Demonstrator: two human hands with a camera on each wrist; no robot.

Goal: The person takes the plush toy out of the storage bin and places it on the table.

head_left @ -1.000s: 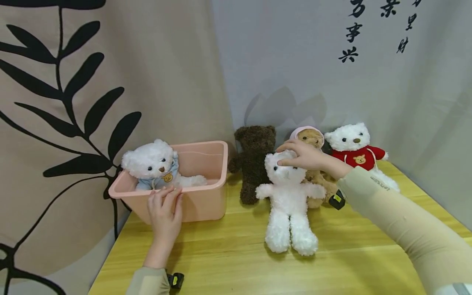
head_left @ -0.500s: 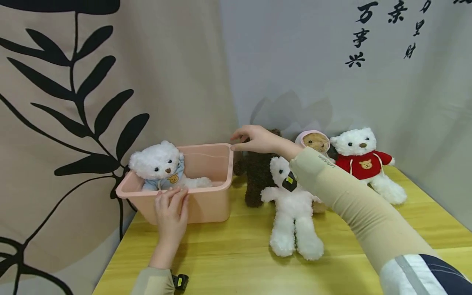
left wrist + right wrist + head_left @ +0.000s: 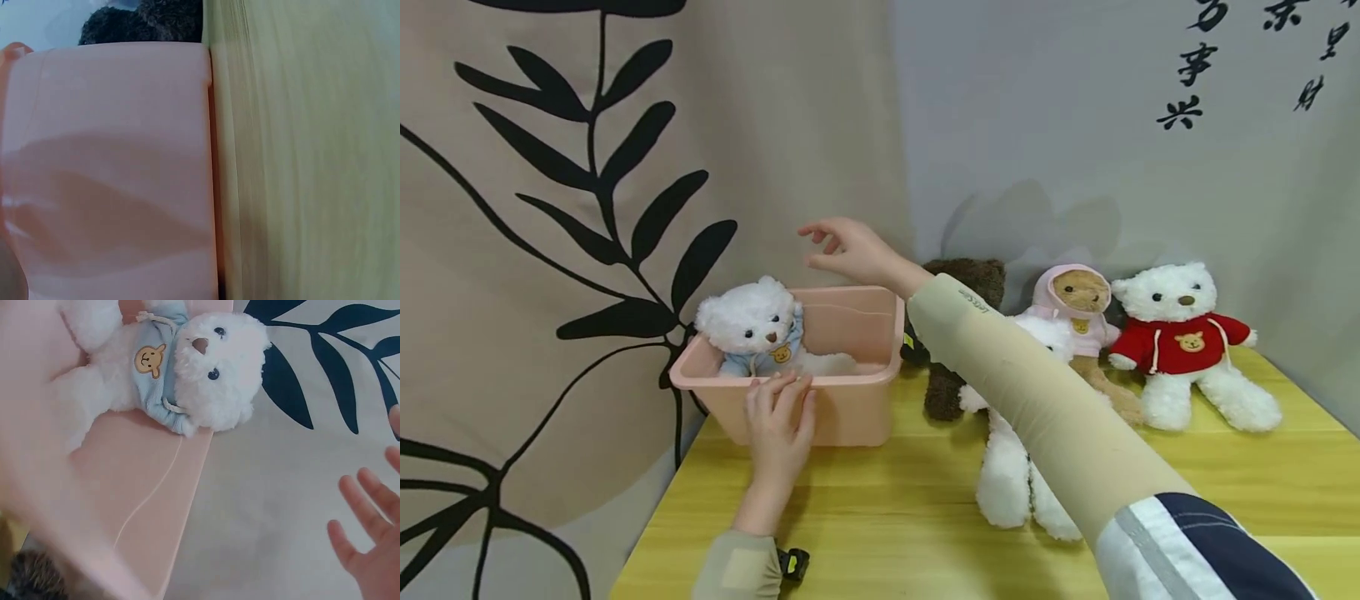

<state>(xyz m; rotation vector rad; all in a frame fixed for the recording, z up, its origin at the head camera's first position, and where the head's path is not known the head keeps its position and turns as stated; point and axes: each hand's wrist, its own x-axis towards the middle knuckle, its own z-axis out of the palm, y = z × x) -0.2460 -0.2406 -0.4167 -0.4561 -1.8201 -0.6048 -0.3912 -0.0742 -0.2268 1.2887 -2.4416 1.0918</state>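
Note:
A pink plastic bin (image 3: 850,417) stands at the table's left side. Inside sits a white teddy bear in a blue hoodie (image 3: 741,321), its head above the left end of the rim. My left hand (image 3: 778,442) holds the bin's front rim, fingertips at the edge. Above the bin's back rim hangs my right hand (image 3: 859,250), fingers loosely bent and holding nothing. In the right wrist view the same hand (image 3: 375,550) shows its fingers spread, apart from the bear. The left wrist view mostly shows the bin's outer wall (image 3: 112,156).
Right of the bin are a dark brown bear (image 3: 970,275) and an unclothed white bear (image 3: 1003,483), both partly behind my right sleeve (image 3: 1022,400). Farther right sit a tan bear in a pink hood (image 3: 1078,287) and a white bear in red (image 3: 1187,342). A printed curtain (image 3: 820,125) hangs behind.
My right hand has moved left from the unclothed white bear's head, past the dark brown bear, to above the bin. My left hand stays at the rim. The head view has shifted slightly left.

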